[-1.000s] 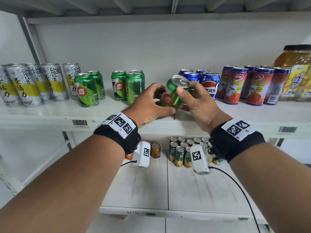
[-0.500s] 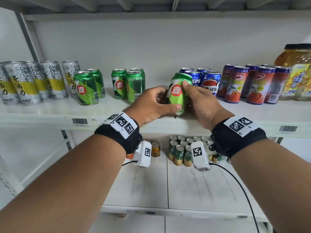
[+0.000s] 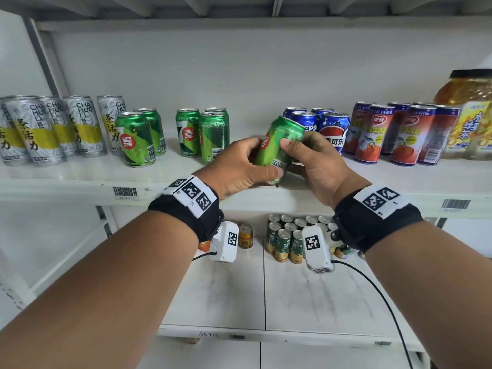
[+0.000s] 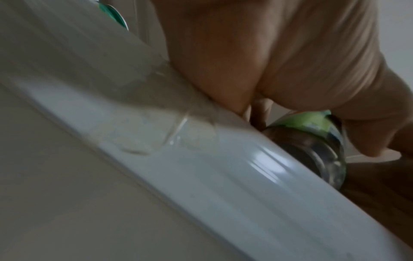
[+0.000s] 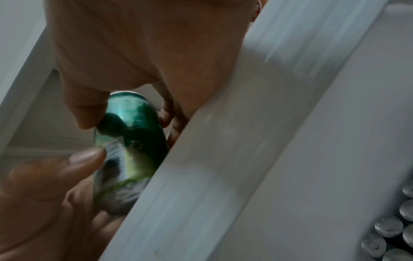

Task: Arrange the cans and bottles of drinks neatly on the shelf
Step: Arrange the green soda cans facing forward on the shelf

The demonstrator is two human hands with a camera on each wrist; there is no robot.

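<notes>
White shelf point(image 3: 80, 179), upper tier, carried rows of upright cans; the green can point(image 3: 279, 145) was tilted above its front edge, between the green pair point(image 3: 202, 134) and the blue cans point(image 3: 330, 129). Your left hand point(image 3: 239, 169) curled round its lower body; your right hand point(image 3: 316, 166) pinched its upper side. Such a can was probably rigid and smooth, slippery where gripped lightly, so you would best have held the mid-wall, not the rim.

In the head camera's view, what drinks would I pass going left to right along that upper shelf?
Silver tea cans → green cans → green can in both hands → blue Pepsi cans → red juice cans → amber bottle.
</notes>
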